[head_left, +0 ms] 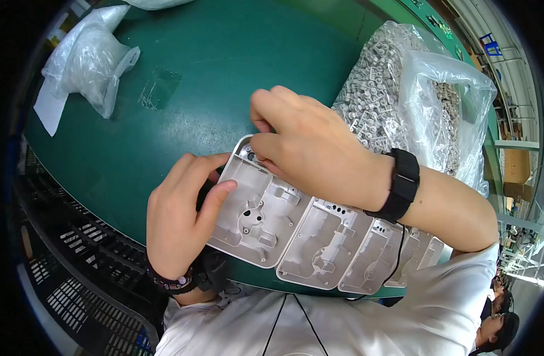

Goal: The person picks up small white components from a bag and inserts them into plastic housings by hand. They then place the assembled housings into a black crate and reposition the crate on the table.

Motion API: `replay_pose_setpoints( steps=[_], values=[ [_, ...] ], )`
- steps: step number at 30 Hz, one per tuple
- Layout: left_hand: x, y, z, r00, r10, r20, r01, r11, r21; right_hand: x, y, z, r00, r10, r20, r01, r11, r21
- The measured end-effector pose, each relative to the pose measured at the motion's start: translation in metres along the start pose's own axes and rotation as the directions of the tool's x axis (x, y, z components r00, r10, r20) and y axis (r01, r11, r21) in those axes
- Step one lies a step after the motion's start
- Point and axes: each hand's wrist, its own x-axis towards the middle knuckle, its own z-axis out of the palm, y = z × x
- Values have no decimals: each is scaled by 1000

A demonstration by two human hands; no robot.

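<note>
A light grey plastic housing [266, 210], open side up, lies nearest my left hand, its inside moulded with ribs, posts and holes. My left hand [186, 210] grips its left wall, thumb over the rim and fingers along the outside. Over the far corner of the same housing, my right hand [307, 145] is closed, fingers curled and pressed together. Whatever those fingertips hold is hidden behind the hand. To the right, more grey housings [325, 246] stand in a row along the near table edge, partly under my right forearm.
A clear plastic bag [376, 89] full of small light grey plastic parts lies at the right of the green table [224, 65]. Another clear bag [94, 65] sits at the far left. Black plastic crates [76, 267] stand beside the table's left edge. A black cord [398, 261] hangs from my right wristband.
</note>
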Motion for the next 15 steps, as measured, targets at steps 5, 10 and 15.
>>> replay_pose_setpoints(
  steps=[5, 10, 15],
  values=[
    [0, 0, -3, 999, -29, 27, 29, 1000, 7, 7, 1, 6, 995, -62, 84, 66, 997, -49],
    [0, -3, 3, 1000, -18, 18, 19, 999, -27, -15, 2, -5, 992, -61, 108, 64, 998, -24],
    [-8, -17, -2, 976, -22, -217, -20, 982, -186, -34, -5, -36, 990, 128, -66, -108, 961, 256]
  ],
)
